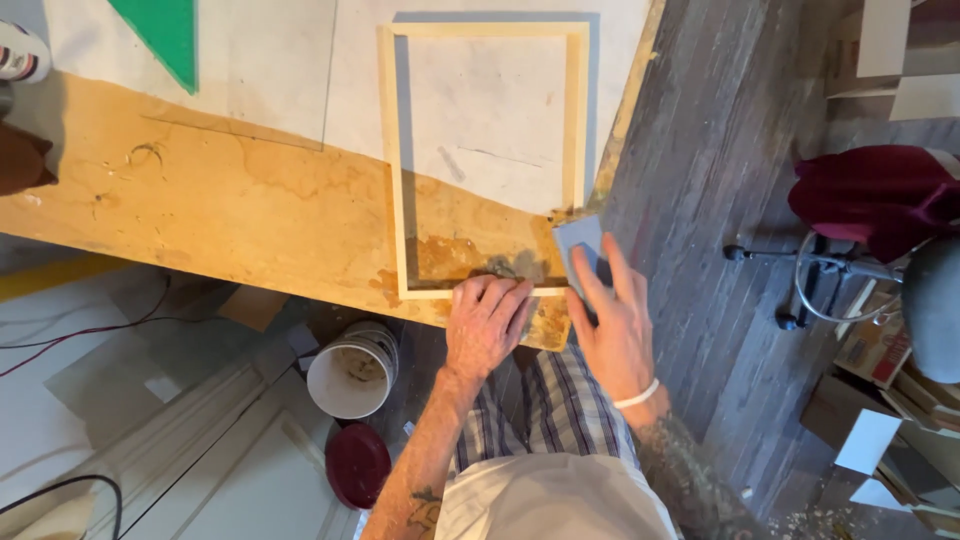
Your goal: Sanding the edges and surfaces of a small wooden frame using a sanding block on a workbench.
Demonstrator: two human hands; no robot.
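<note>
Left hand [487,322] pins wooden frame [400,160] — white bucket [352,372] below.

A worn plywood desk [200,200], partly covered with pale paper sheets [480,110], stands over a dark plank floor [700,150]. A green triangular piece [165,35] lies at the desk's far edge. Below, a white bucket [352,370] sits beside a dark red round lid [357,463]. At right, a maroon cloth [870,195] drapes what appears to be a wheeled stool [820,290], near stacked cardboard [880,350].
</note>
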